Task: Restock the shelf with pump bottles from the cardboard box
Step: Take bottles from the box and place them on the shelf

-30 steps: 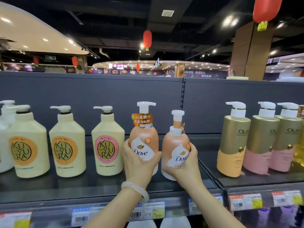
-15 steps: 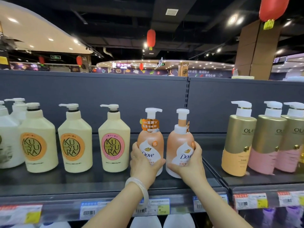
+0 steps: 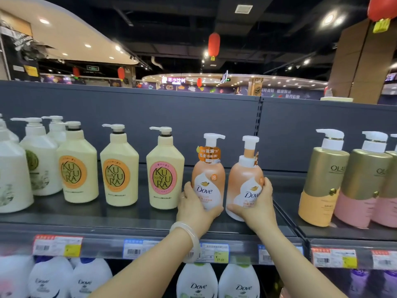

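Pump bottles: two peach Dove bottles, the left bottle (image 3: pixel 208 177) and the right bottle (image 3: pixel 245 181), stand side by side on the shelf (image 3: pixel 129 220), back from its front edge and near its right end.
Left hand (image 3: pixel 196 208): wrapped around the lower body of the left bottle, thumb on the label side.
Right hand (image 3: pixel 256 203): curled around the lower right flank of the right bottle.
Handling: rigid plastic, smooth and likely a bit slippery; probably moderately heavy if full, top-heavy at the pump. Best held low around the body, not by the pump head.
Neighbours: cream Kuyura bottles (image 3: pixel 164 171) just left; gold Olay bottles (image 3: pixel 322 179) well apart on the next bay.
Cardboard box: not in view.
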`<state>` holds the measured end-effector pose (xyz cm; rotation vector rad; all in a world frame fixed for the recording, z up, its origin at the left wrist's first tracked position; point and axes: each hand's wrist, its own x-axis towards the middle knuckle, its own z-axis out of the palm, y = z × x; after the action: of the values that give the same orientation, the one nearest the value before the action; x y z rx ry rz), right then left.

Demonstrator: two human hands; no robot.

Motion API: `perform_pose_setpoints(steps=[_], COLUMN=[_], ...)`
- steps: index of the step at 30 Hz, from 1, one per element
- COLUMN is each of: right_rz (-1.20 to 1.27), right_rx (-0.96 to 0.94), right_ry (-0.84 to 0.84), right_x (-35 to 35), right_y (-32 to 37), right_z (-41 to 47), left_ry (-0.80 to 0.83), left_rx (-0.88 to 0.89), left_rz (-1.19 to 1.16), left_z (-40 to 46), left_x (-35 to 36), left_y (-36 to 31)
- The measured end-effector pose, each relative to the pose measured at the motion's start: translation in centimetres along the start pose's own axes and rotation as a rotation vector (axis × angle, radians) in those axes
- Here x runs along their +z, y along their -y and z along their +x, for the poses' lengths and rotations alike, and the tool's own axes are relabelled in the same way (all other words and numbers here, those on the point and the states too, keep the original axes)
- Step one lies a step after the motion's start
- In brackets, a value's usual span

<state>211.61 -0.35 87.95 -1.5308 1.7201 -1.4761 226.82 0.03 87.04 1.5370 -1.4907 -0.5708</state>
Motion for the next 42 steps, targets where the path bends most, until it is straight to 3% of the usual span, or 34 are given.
perform_pose_setpoints(steps=[2,4,6,9,13,20,24,27,32,42], right_rz=[-0.032,0.002,0.051,0.076,0.008,-0.08,0.0,0.136,0.338,0.38], right_rx=[-0.05,-0.246,-0.45,-0.555,-0.489,-0.373,-0.206,-0.038,0.074,0.028], right_ry=[-0.134,-0.26,-0.259,-0.043,0.256,0.439,0.392,0.294,0.15,0.299], right_x=[0.3,1.0,2.1,4.4,7.6,14.4,20.0,23.5,26.4,25.5], right_y=[0.6,1.3,2.5,4.3,5.8,9.5,12.8,13.9,13.3,13.0], right_z=[-1.2,-3.0,-4.8,-6.7,-8.3,-9.1,-8.5,-8.0,-6.6,-5.2], left_ry=[-0.048,-0.136,-0.227,-0.345,-0.525,-0.654,-0.53,-0.337,-0.05,0.087], left_rx=[0.011,0.034,0.033,-0.005,-0.154,-0.272,-0.273,-0.188,-0.13,-0.084], left_rz=[0.02,0.052,0.064,0.06,0.001,-0.145,-0.208,-0.283,-0.344,-0.326], left_z=[-0.8,-1.2,-1.5,-1.4,-0.3,2.9,5.6,7.5,8.8,11.0], left_x=[-1.0,-2.5,-4.2,-6.9,-11.2,-19.2,-23.8,-25.9,-27.0,-26.3], left_y=[0.8,1.8,2.9,4.5,6.4,10.0,12.8,15.2,17.4,17.1])
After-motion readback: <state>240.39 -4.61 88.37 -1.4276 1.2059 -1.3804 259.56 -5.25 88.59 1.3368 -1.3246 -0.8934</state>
